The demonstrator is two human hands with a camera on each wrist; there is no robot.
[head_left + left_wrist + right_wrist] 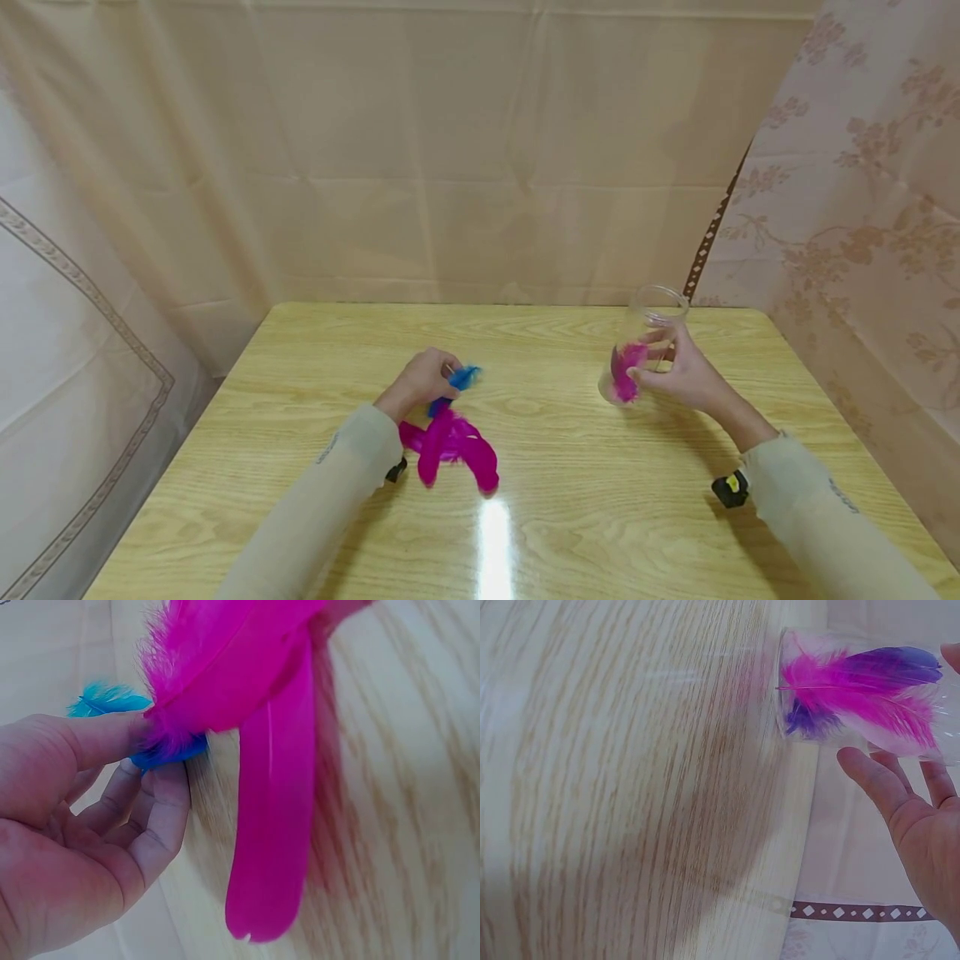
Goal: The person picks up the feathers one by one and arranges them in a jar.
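Between thumb and fingers, my left hand (pixel 426 379) pinches a blue feather (pixel 464 377) low over the table at left of centre. Several magenta feathers (pixel 270 825) lie beside that hand in a loose pile, and the fluffy end of one overlaps my thumb in the left wrist view. At the right, my right hand (pixel 686 373) holds a tall clear cylinder (pixel 660 310) at its side, fingers behind and thumb in front. Inside the cylinder's lower part are a pink feather (pixel 870 701) and a purple feather (pixel 892 664).
The wooden table (pixel 555 467) carries these things, with a bright light reflection near its front. A beige curtain (pixel 420 150) hangs along the back edge, and patterned cloth (pixel 870 192) hangs at the right.
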